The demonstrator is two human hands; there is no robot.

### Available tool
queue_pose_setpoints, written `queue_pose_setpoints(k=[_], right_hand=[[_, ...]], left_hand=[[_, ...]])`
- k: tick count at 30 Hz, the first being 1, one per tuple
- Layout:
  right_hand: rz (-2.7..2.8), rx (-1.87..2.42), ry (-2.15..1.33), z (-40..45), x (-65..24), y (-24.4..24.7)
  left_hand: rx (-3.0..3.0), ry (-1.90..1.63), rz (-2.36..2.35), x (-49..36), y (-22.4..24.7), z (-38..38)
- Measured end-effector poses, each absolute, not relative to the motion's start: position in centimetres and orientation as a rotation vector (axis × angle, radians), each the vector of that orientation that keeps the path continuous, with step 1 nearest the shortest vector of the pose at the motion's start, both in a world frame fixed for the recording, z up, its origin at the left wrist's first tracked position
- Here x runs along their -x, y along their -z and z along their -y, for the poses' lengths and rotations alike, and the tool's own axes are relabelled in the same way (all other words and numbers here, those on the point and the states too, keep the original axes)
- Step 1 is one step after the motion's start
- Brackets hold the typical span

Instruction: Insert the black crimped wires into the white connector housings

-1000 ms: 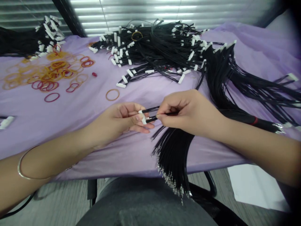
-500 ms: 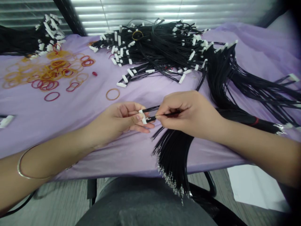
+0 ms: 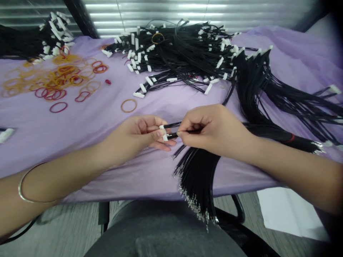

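Pinching the white connector (image 3: pixel 165 137) above the tabletop (image 3: pixel 102 110), the left hand (image 3: pixel 142 132) faces the right hand (image 3: pixel 207 125), which grips lower black wires (image 3: pixel 173 135). Upper wires (image 3: pixel 172 125) appear seated; lower metal ends show outside; the loose bundle (image 3: pixel 199 167) hangs unfitted.

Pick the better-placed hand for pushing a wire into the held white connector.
Right, probably: the right hand pinches black wire close to the white connector, while the left hand is occupied holding that connector.
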State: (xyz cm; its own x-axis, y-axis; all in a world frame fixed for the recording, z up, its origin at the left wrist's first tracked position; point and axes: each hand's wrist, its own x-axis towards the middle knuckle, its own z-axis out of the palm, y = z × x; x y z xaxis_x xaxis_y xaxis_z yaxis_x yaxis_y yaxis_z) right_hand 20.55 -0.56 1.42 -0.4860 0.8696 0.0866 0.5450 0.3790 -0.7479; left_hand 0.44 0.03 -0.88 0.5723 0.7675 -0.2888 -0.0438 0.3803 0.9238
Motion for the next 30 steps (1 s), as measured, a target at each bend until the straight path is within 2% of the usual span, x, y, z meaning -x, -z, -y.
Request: queue_pose_setpoints(k=[19, 30], right_hand=[[2.115, 1.237, -1.075, 0.3, -20.3, -0.6], [2.31, 1.203, -0.664, 0.7, -19.3, 0.0]], left_hand=[[-1.118, -0.665, -0.936, -1.0, 0.4, 0.4], [-1.114, -0.689, -1.009, -1.4, 0.6, 0.1]])
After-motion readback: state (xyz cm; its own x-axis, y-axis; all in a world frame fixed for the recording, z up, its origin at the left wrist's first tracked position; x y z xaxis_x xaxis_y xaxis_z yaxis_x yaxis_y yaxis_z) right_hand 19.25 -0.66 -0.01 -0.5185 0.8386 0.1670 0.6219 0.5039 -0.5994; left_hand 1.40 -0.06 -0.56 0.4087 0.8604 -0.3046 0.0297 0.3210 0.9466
